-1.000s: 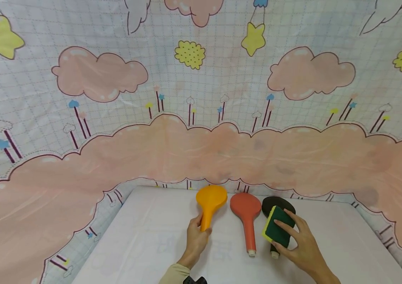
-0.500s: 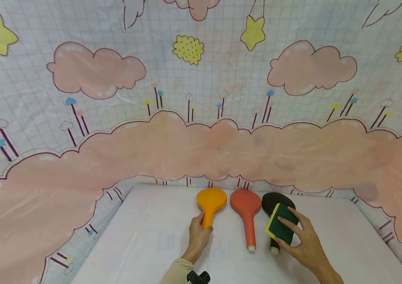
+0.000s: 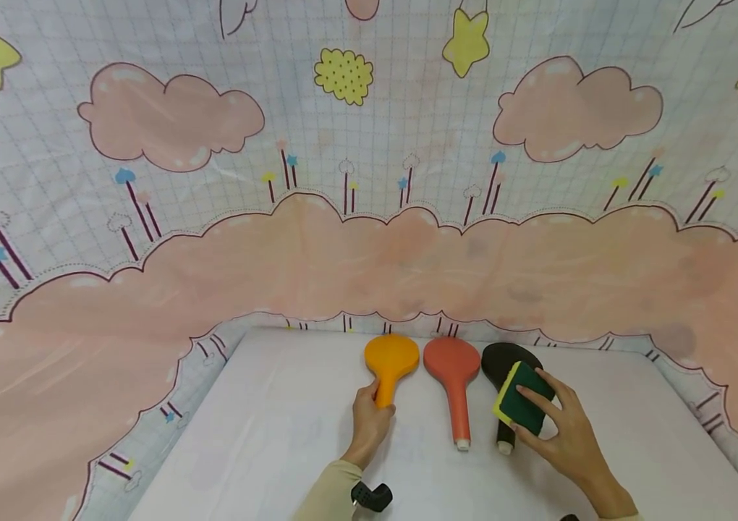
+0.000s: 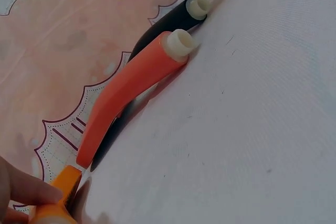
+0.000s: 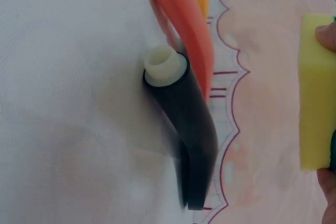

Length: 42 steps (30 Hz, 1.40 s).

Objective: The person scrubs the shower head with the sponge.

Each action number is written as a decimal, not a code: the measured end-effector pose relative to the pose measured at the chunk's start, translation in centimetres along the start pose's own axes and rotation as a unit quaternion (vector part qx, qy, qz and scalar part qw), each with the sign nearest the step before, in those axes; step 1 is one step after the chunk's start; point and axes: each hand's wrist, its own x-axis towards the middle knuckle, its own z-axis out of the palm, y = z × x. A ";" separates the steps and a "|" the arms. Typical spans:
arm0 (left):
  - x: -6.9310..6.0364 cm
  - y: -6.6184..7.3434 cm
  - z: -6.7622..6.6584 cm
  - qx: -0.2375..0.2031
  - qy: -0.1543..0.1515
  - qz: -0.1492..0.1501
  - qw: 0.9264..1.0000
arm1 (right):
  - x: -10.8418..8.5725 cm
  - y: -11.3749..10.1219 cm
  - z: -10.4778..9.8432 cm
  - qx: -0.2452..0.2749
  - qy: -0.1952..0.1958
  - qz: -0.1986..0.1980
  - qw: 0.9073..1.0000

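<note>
My left hand (image 3: 370, 425) grips the handle of a yellow-orange handheld shower head (image 3: 392, 357), also partly seen at the lower left of the left wrist view. To its right a red shower head (image 3: 451, 362) lies on the white table, its pale connector end toward me. Beside that lies a black shower head (image 3: 504, 362), partly covered in the head view by a yellow sponge with a dark green scouring face (image 3: 524, 399). My right hand (image 3: 571, 438) holds this sponge between thumb and fingers. In the right wrist view the sponge (image 5: 316, 93) appears apart from the black shower head (image 5: 191, 124).
The white tabletop (image 3: 265, 405) extends on both sides and in front of the shower heads. A patterned cloth (image 3: 317, 268) with clouds and stars rises behind the table and hangs along its sides. A black device (image 3: 372, 497) sits by my left wrist.
The yellow-orange shower head has come down slightly and lines up more with the red one. The sponge has shifted a little to the right over the black one. Both grips stay the same.
</note>
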 end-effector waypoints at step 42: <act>0.0 0.7 -3.1 0.074 -0.040 0.041 0.996 | -2.3 5.0 -1.4 -0.035 -0.166 0.140 0.976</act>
